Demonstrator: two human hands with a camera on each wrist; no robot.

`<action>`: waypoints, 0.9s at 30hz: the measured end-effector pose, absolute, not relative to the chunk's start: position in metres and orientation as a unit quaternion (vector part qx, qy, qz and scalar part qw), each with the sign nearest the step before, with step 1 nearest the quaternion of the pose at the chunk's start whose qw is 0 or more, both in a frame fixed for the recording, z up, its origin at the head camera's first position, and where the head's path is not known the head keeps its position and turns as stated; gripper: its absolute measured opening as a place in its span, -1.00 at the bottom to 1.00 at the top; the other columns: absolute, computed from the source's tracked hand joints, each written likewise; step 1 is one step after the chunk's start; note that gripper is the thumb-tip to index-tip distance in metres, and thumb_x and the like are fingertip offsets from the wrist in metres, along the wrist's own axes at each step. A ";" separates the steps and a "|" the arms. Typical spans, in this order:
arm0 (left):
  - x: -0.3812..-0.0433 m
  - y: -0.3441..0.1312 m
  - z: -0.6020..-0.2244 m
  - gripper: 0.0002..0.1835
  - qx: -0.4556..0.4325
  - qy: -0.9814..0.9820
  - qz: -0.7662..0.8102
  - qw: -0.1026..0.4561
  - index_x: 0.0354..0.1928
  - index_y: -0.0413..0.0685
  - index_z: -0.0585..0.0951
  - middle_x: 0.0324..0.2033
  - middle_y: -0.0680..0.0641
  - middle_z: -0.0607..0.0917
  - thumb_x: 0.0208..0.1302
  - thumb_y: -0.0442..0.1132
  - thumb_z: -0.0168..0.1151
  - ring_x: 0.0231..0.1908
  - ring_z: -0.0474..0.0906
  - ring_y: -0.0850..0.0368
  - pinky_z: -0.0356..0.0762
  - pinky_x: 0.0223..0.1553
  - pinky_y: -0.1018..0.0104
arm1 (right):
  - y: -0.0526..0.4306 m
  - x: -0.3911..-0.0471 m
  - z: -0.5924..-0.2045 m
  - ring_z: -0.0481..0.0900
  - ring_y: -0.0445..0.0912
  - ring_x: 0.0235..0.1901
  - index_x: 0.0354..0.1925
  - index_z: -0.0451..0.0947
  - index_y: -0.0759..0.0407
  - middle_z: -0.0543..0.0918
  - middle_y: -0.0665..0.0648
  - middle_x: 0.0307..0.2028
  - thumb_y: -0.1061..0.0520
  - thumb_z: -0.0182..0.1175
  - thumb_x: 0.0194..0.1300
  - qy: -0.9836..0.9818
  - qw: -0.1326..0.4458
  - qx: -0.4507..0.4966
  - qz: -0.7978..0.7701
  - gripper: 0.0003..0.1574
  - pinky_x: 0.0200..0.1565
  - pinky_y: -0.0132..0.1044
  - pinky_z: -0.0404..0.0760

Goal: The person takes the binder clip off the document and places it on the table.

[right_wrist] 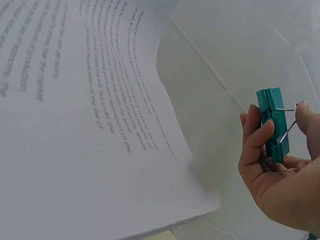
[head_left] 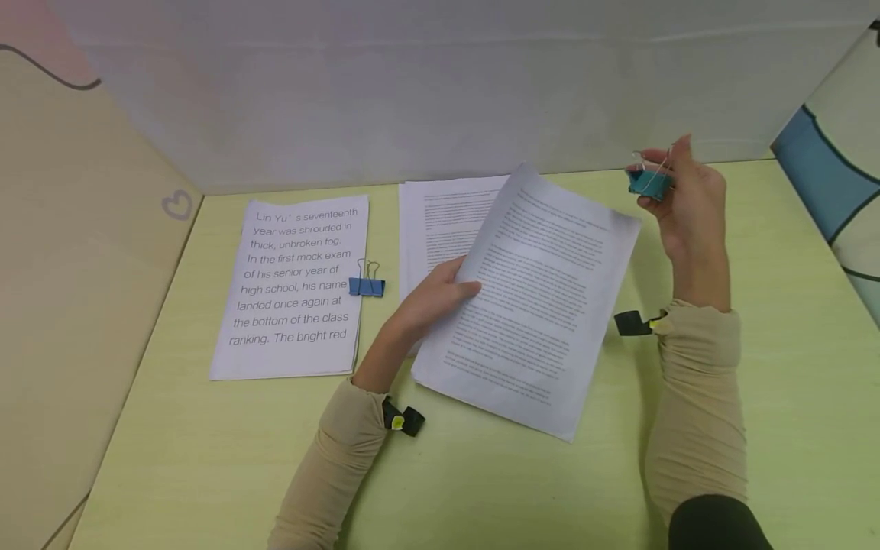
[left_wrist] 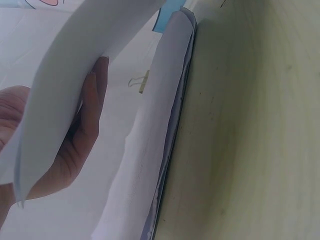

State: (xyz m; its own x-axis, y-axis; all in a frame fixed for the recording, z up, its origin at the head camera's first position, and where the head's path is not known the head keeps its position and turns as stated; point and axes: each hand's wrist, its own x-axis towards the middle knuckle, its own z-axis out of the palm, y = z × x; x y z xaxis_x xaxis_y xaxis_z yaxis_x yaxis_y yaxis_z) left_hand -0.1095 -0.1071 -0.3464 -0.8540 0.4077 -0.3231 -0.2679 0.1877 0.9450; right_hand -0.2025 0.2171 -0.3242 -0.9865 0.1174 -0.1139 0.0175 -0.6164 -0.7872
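My left hand [head_left: 436, 296] grips the left edge of a printed sheaf of paper [head_left: 529, 305], thumb on top and fingers beneath. The sheaf is lifted and tilted over a second paper stack [head_left: 448, 218], partly hiding it. In the left wrist view the held paper [left_wrist: 55, 95] bends over the fingers of the left hand [left_wrist: 82, 145]. My right hand [head_left: 697, 206] holds a teal binder clip [head_left: 648, 184] in the air, right of the sheaf's upper corner. In the right wrist view the thumb is at the wire handles of the clip [right_wrist: 273, 125], and the fingers curl about its body.
On the left lies a large-print stack [head_left: 289, 290], with a blue binder clip [head_left: 367, 287] at its right edge, handles pointing away. A pale wall [head_left: 447, 99] rises behind the light green table [head_left: 481, 489]. Side panels [head_left: 69, 267] flank the table.
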 end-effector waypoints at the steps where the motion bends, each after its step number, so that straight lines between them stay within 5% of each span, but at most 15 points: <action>1: -0.110 -0.107 -0.346 -0.54 0.049 0.724 0.634 0.267 0.44 -0.15 0.38 -0.07 -0.25 0.73 0.57 -0.36 -0.08 -0.26 0.76 -0.04 0.72 -0.24 0.14 | 0.218 -0.202 -0.324 0.77 0.00 -0.33 -0.10 0.65 0.48 0.76 0.29 -0.22 -0.04 0.24 0.47 -0.438 0.029 -0.077 0.895 -0.48 -0.56 -0.37 0.58; 14: -0.114 -0.098 -0.348 -0.55 0.050 0.721 0.639 0.263 0.43 -0.15 0.41 -0.06 -0.25 0.73 0.58 -0.34 -0.08 -0.22 0.75 -0.07 0.71 -0.20 0.12 | 0.228 -0.191 -0.325 0.77 0.01 -0.21 -0.07 0.67 0.46 0.74 0.27 -0.15 0.05 0.36 0.40 -0.449 0.017 -0.094 0.888 -0.57 -0.44 -0.34 0.61; 21: -0.125 -0.075 -0.344 -0.50 0.046 0.723 0.654 0.215 0.48 -0.13 0.38 -0.03 -0.21 0.72 0.55 -0.32 -0.05 -0.17 0.73 -0.04 0.67 -0.13 0.14 | 0.237 -0.182 -0.325 0.77 0.05 -0.19 0.01 0.63 0.55 0.75 0.31 -0.17 0.47 0.27 0.35 -0.444 0.031 -0.012 0.895 -0.73 -0.21 -0.27 0.75; 27: -0.132 -0.055 -0.343 -0.51 0.030 0.701 0.685 0.194 0.46 -0.17 0.39 -0.05 -0.23 0.73 0.55 -0.34 -0.04 -0.22 0.73 0.00 0.69 -0.16 0.20 | 0.241 -0.177 -0.326 0.75 0.01 -0.28 -0.03 0.66 0.51 0.76 0.28 -0.17 0.54 0.27 0.30 -0.468 0.037 -0.006 0.883 -0.74 -0.24 -0.30 0.74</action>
